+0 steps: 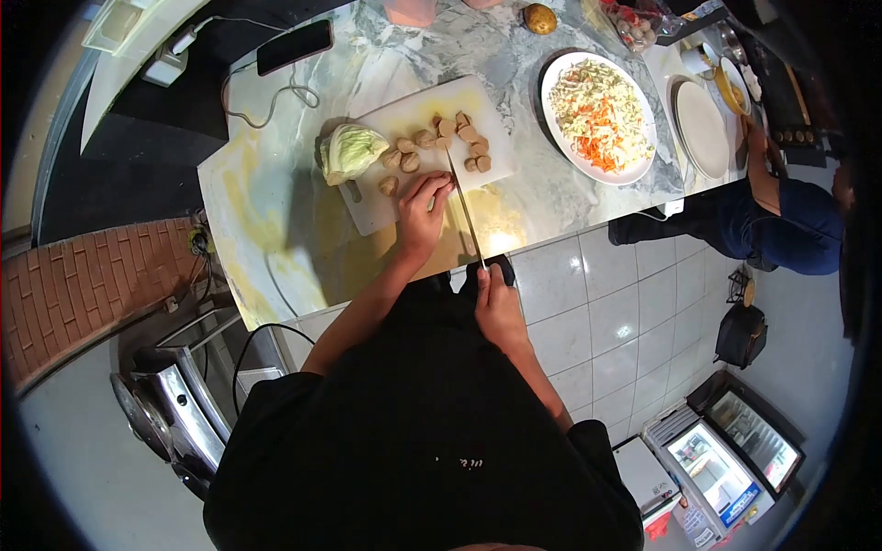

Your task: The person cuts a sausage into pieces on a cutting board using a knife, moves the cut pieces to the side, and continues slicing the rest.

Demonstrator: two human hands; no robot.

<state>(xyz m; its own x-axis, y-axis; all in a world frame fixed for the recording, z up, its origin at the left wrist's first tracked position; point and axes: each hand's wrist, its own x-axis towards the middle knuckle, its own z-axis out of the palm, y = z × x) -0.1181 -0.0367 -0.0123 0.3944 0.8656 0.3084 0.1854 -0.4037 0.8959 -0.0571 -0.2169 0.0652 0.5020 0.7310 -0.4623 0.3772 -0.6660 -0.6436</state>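
Right hand (497, 303): clamped on the handle of a knife (465, 207), blade reaching out over the cutting board (386, 207). Left hand (423, 204): fingers bunched, pinning a brown piece (445, 143) at the blade tip. Cut rounds (478, 156): about a dozen already lie scattered beyond. Cabbage (352, 151): uncut, at board's left end. Plate of shredded vegetables (597, 115): full, farther right.

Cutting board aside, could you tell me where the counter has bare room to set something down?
Bare marble lies left of the cutting board, below the cabbage, and between the board and the salad plate. It is crowded at the far right, around the empty plate.
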